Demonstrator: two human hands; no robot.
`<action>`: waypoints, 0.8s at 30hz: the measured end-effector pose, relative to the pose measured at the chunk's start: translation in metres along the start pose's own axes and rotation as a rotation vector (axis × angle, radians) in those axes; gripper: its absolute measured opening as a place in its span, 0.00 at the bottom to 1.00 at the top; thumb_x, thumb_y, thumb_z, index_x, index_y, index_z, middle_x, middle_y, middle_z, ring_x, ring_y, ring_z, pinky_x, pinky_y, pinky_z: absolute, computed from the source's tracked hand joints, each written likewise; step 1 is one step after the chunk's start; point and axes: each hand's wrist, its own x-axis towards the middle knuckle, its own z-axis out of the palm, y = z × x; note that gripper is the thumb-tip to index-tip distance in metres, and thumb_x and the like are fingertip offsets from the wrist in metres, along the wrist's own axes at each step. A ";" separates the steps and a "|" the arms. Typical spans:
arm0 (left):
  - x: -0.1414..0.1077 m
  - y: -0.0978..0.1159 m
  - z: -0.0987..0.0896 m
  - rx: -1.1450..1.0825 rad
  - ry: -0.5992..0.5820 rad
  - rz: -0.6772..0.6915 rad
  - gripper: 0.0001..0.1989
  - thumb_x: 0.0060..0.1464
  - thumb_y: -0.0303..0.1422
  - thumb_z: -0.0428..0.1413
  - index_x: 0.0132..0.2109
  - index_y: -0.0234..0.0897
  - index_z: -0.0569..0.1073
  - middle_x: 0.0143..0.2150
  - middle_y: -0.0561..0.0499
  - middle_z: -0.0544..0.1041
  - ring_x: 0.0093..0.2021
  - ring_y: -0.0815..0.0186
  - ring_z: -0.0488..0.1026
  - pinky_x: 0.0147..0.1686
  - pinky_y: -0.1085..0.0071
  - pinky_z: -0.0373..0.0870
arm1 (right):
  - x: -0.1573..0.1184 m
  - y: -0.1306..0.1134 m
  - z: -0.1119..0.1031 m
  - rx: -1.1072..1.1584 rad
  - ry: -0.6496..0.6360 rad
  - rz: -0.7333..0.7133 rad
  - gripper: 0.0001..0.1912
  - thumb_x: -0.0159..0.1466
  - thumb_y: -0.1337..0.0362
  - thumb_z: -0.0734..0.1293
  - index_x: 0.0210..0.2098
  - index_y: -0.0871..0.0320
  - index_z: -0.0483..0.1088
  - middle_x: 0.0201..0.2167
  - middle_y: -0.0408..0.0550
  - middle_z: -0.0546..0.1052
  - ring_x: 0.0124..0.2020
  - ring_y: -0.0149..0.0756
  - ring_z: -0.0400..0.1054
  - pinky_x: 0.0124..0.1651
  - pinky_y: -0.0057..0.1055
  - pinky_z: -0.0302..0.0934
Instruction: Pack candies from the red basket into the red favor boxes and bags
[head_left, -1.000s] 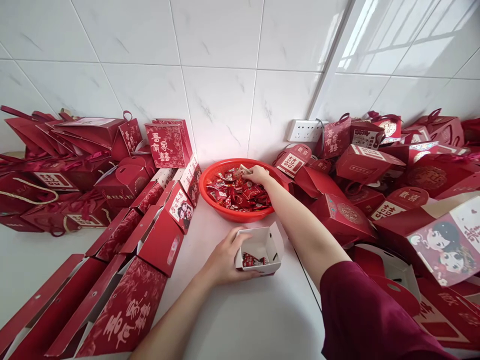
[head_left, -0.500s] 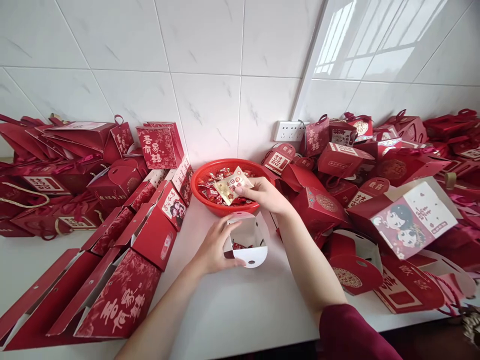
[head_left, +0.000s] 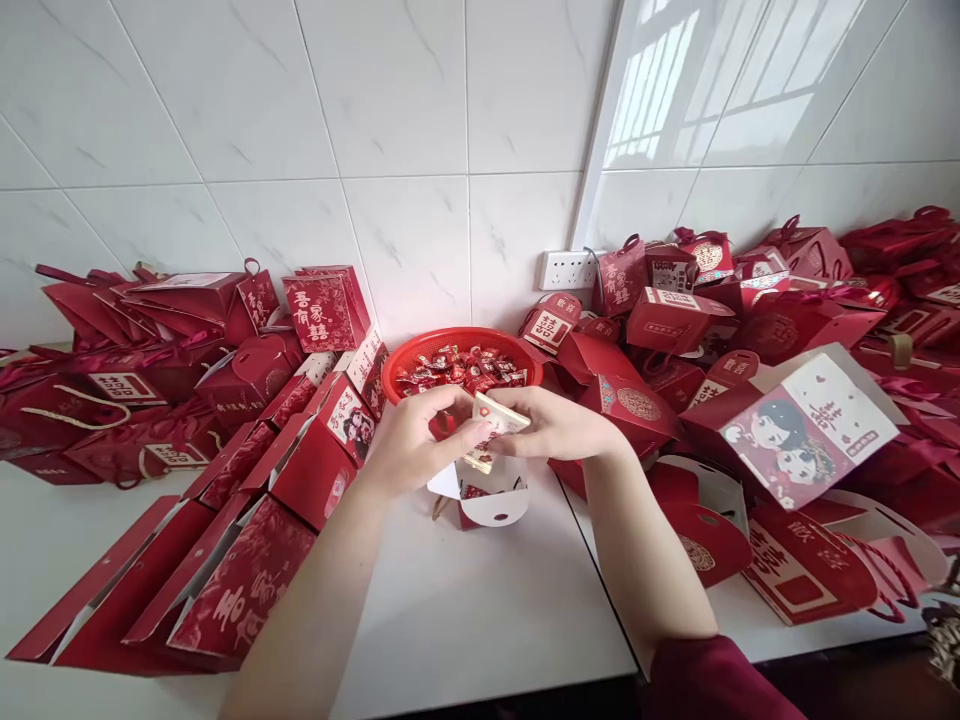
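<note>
A cream-coloured wrapped packet (head_left: 486, 450) is held between both hands, above an open box (head_left: 495, 508). My left hand (head_left: 420, 440) pinches the packet from the left, fingers curled. From the right, my right hand (head_left: 551, 425) grips its other side. The box stands on the white table with its flaps spread; small red items show inside, partly hidden by the packet and fingers. Just behind the hands is a red plastic basket (head_left: 397, 352) of red-wrapped candies (head_left: 476, 368).
Rows of red gift boxes (head_left: 225, 580) stand at the left. Many more boxes are heaped at the right, including one with a cartoon couple (head_left: 795, 450). A power strip (head_left: 568, 270) is at the tiled wall (head_left: 405, 90) behind.
My left hand has let go of the box and taken hold of the packet. My right hand has brought the packet from over the basket to above the box. The view has shifted slightly.
</note>
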 end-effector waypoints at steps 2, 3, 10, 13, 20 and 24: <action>0.004 -0.002 0.003 -0.137 0.055 -0.020 0.11 0.54 0.40 0.59 0.40 0.37 0.75 0.37 0.49 0.78 0.37 0.63 0.75 0.36 0.69 0.71 | 0.002 0.001 0.004 0.080 0.108 -0.025 0.12 0.60 0.60 0.70 0.38 0.59 0.68 0.33 0.43 0.72 0.34 0.33 0.67 0.38 0.29 0.62; 0.005 -0.005 0.005 -0.204 0.093 -0.020 0.11 0.54 0.39 0.60 0.40 0.37 0.75 0.37 0.49 0.78 0.36 0.63 0.75 0.35 0.69 0.71 | 0.003 0.002 0.007 0.115 0.164 -0.031 0.13 0.60 0.58 0.71 0.38 0.59 0.68 0.34 0.44 0.73 0.36 0.34 0.68 0.40 0.30 0.63; 0.006 -0.023 0.015 -0.378 0.241 -0.032 0.10 0.53 0.38 0.61 0.33 0.34 0.73 0.33 0.50 0.77 0.33 0.65 0.74 0.34 0.69 0.74 | 0.013 0.008 0.017 0.104 0.303 -0.032 0.18 0.61 0.55 0.69 0.46 0.61 0.73 0.41 0.50 0.76 0.42 0.39 0.70 0.46 0.35 0.64; 0.006 -0.027 0.014 -0.413 0.220 -0.053 0.11 0.54 0.38 0.60 0.34 0.34 0.73 0.33 0.50 0.76 0.33 0.66 0.73 0.33 0.68 0.74 | 0.015 0.010 0.017 0.056 0.304 -0.020 0.17 0.62 0.54 0.69 0.43 0.61 0.73 0.39 0.50 0.77 0.41 0.40 0.71 0.45 0.35 0.65; 0.009 -0.030 0.000 -0.093 0.073 0.026 0.13 0.56 0.40 0.58 0.44 0.39 0.68 0.42 0.50 0.75 0.41 0.65 0.73 0.42 0.70 0.70 | -0.004 0.003 0.002 -0.167 0.429 0.007 0.17 0.65 0.57 0.66 0.51 0.56 0.69 0.48 0.51 0.75 0.49 0.42 0.69 0.50 0.37 0.64; 0.011 -0.035 -0.007 0.241 0.053 -0.009 0.08 0.62 0.38 0.50 0.41 0.40 0.70 0.41 0.52 0.75 0.41 0.66 0.72 0.42 0.70 0.67 | -0.011 0.009 -0.007 -0.316 0.308 0.093 0.24 0.67 0.61 0.62 0.62 0.50 0.58 0.52 0.49 0.74 0.50 0.40 0.69 0.50 0.36 0.64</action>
